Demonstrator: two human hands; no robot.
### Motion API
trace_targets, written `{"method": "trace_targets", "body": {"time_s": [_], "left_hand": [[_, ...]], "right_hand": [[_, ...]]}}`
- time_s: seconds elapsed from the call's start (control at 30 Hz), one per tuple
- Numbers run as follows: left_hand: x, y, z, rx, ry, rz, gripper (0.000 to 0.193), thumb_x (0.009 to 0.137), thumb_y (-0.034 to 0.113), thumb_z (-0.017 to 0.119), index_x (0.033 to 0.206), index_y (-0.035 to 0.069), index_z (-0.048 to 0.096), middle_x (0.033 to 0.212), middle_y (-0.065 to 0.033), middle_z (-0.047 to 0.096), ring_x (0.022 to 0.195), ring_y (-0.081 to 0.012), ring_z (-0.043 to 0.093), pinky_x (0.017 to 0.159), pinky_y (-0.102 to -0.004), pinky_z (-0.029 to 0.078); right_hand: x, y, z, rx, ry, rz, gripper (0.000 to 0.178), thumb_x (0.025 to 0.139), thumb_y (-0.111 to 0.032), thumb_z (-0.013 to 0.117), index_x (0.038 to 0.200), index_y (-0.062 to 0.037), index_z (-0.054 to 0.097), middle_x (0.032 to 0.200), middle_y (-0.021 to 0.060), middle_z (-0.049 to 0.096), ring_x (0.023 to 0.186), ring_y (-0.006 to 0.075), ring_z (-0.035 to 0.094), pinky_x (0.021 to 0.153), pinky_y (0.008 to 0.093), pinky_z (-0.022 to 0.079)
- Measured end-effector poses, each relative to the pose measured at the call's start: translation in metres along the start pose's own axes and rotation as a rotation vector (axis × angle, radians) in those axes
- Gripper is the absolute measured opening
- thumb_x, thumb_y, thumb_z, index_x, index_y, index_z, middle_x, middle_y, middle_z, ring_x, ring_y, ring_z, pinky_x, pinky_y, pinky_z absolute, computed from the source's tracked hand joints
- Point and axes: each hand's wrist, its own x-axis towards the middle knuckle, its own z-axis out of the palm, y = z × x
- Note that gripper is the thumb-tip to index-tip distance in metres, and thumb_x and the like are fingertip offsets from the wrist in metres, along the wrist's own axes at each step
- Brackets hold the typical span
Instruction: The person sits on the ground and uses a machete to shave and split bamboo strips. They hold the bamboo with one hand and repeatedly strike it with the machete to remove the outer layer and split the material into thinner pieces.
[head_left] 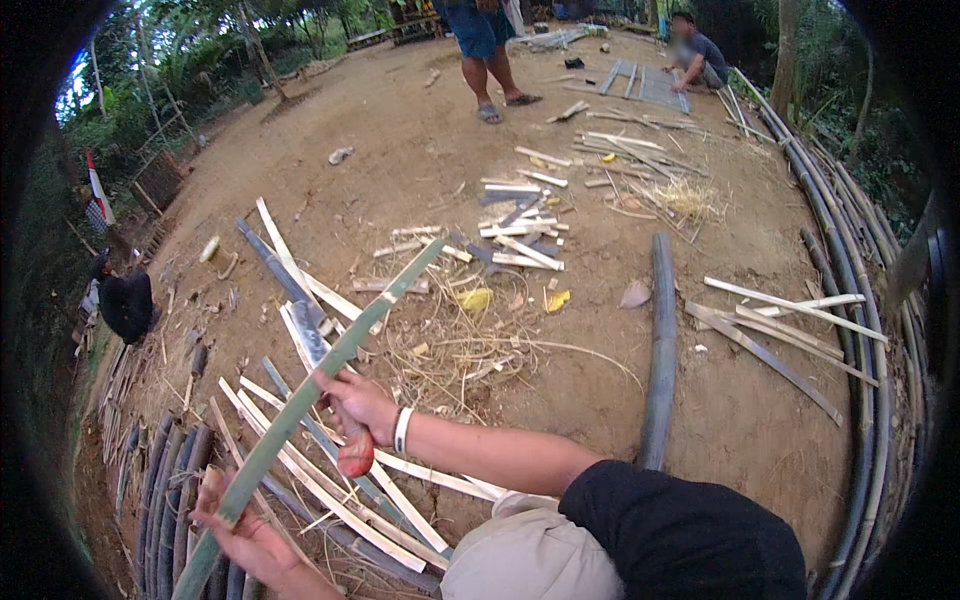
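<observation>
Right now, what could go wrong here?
The right hand holds the red-handled, metal-bladed knife while apparently touching the long, flat green bamboo strip; either might slip. The strip's edge could splinter into the bare left hand. Pale, split bamboo strips lying below might snag the green one.

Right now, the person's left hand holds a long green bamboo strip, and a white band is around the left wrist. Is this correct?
Not quite: the head view shows the white band at the wrist of the right hand. The left hand does hold the long green bamboo strip.
</observation>
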Motion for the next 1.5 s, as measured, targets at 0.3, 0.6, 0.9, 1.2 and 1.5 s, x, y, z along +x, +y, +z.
{"method": "trace_targets", "body": {"time_s": [0.3, 0.6, 0.9, 1.2, 1.5], "left_hand": [[0.0, 0.108, -0.014, -0.346, -0.017, 0.145, 0.033, 0.096, 0.031, 0.054, 0.084, 0.001, 0.06, 0.074, -0.0087, 0.062, 0.068, -0.0219, 0.059, 0.068, -0.0367, 0.052], [-0.058, 0.089, -0.019, -0.057, -0.216, 0.287, 0.056, 0.093, 0.054, 0.049, 0.085, 0.001, 0.066, 0.073, -0.0109, 0.061, 0.06, -0.0239, 0.055, 0.064, -0.0353, 0.049], [-0.074, 0.102, -0.018, -0.058, -0.761, 0.169, 0.07, 0.088, 0.066, 0.048, 0.087, -0.004, 0.059, 0.069, -0.0109, 0.051, 0.056, -0.0195, 0.053, 0.053, -0.0319, 0.049], [-0.097, 0.092, 0.007, -0.063, -0.88, 0.098, 0.054, 0.082, 0.052, 0.066, 0.062, 0.005, 0.052, 0.069, -0.0037, 0.043, 0.06, -0.0164, 0.047, 0.053, -0.0285, 0.043], [-0.089, 0.076, 0.005, -0.241, -0.799, 0.19, 0.046, 0.089, 0.04, 0.063, 0.06, 0.006, 0.049, 0.046, 0.0046, 0.035, 0.037, -0.0078, 0.038, 0.044, -0.0235, 0.042]], "right_hand": [[-0.073, 0.064, -0.111, -0.944, -0.156, -0.024, 0.07, 0.078, -0.007, 0.066, 0.139, -0.0116, 0.032, 0.069, 0.0009, 0.053, 0.054, 0.013, 0.054, 0.047, 0.0307, 0.047], [-0.2, -0.008, -0.194, -1.645, 0.14, 0.415, 0.033, 0.072, -0.027, 0.063, 0.098, -0.0059, 0.066, 0.078, 0.0211, 0.065, 0.075, 0.0405, 0.062, 0.072, 0.0473, 0.05], [-0.18, -0.012, -0.154, -1.599, 0.093, -0.205, 0.023, 0.078, -0.017, 0.057, 0.096, -0.0039, 0.049, 0.064, 0.0209, 0.058, 0.062, 0.0417, 0.06, 0.059, 0.0487, 0.049], [-0.135, 0.027, -0.106, -1.697, -0.33, -0.306, 0.026, 0.075, -0.02, 0.061, 0.098, -0.0136, 0.052, 0.066, 0.0099, 0.057, 0.061, 0.0319, 0.063, 0.052, 0.0456, 0.05], [-0.1, 0.039, -0.16, -1.722, -0.068, 0.006, 0.021, 0.079, -0.02, 0.057, 0.096, -0.009, 0.051, 0.063, 0.0187, 0.059, 0.06, 0.0389, 0.062, 0.056, 0.0504, 0.05]]}}
